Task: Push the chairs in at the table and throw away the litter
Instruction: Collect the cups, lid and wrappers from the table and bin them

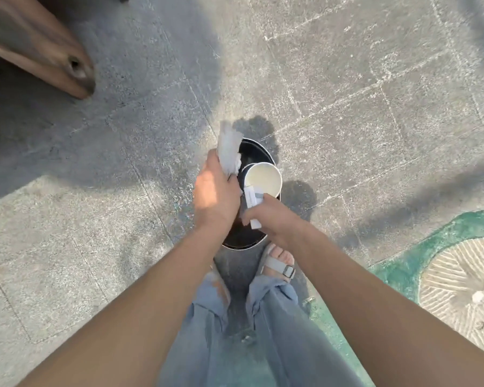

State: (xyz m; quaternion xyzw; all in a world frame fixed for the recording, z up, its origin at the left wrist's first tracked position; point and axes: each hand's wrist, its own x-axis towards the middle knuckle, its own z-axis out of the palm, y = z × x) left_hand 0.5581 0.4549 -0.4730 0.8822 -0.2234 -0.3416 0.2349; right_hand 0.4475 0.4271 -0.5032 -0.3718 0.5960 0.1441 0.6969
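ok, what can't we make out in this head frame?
- Inside of the bin: head view, covered by both hands and the paper cup.
- Small white packet in the right hand: print too small.
- Tissue in the left hand: blurred.
- Wooden furniture: cut off by the left edge.
- Left foot: hidden by the trouser leg.

Both bare forearms reach forward and down, the left hand (215,191) shown back-up with fingers (231,177) curled closed, the right hand (274,219) close beside it, likewise clenched.
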